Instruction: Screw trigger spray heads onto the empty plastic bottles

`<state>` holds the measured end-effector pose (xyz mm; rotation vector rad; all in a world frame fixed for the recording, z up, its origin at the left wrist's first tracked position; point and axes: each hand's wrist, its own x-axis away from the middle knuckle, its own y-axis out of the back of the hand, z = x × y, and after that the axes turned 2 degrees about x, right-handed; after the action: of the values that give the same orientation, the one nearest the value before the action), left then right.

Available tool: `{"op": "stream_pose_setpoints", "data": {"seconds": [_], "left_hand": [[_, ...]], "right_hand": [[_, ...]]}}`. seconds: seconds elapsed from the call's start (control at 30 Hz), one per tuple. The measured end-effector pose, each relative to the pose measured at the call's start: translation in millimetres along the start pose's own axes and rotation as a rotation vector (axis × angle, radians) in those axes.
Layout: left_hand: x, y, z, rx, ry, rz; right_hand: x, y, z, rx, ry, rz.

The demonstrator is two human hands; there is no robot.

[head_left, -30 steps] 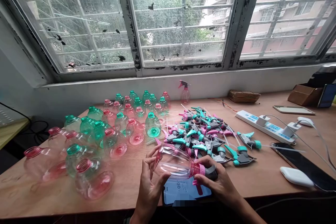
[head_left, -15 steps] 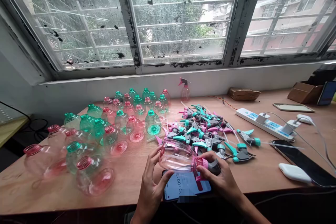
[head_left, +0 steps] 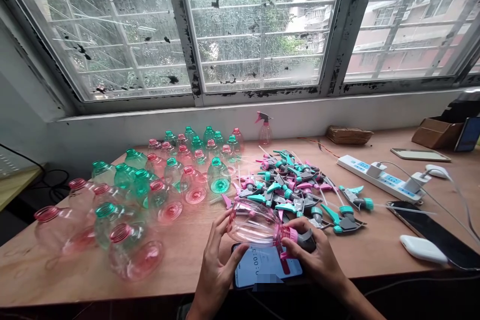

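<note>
A clear pink spray bottle [head_left: 255, 222] lies sideways in the air between my hands, above a lit phone [head_left: 251, 265] at the table's front edge. My left hand [head_left: 221, 255] is closed round the bottle's base end. At the other end, my right hand [head_left: 313, 252] grips the pink collar and grey body of the trigger sprayer [head_left: 290, 234], which sits on the bottle's neck. Just beyond is a heap of loose trigger sprayers [head_left: 288, 192] in pink, teal and grey. Open pink and green bottles [head_left: 193, 182] stand in a group to the left.
A finished spray bottle [head_left: 264, 130] stands against the wall below the window. On the right are a white power strip [head_left: 378, 177] with plugs and cables, a dark phone [head_left: 437, 232], a white case [head_left: 423, 248] and a cardboard box [head_left: 435, 131].
</note>
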<state>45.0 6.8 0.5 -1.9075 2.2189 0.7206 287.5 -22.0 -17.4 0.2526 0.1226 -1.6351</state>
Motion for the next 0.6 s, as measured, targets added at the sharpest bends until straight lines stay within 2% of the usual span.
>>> {"op": "stream_pose_setpoints", "data": {"seconds": [0.27,0.6], "left_hand": [[1.5,0.0,-2.5,0.044,0.039,-0.003],[2.0,0.4,1.1,0.054,0.023,-0.02]], "right_hand": [[-0.2,1.5,0.2,0.06,0.029,0.004],[-0.4,-1.7,7.8,-0.004,-0.009,-0.005]]}}
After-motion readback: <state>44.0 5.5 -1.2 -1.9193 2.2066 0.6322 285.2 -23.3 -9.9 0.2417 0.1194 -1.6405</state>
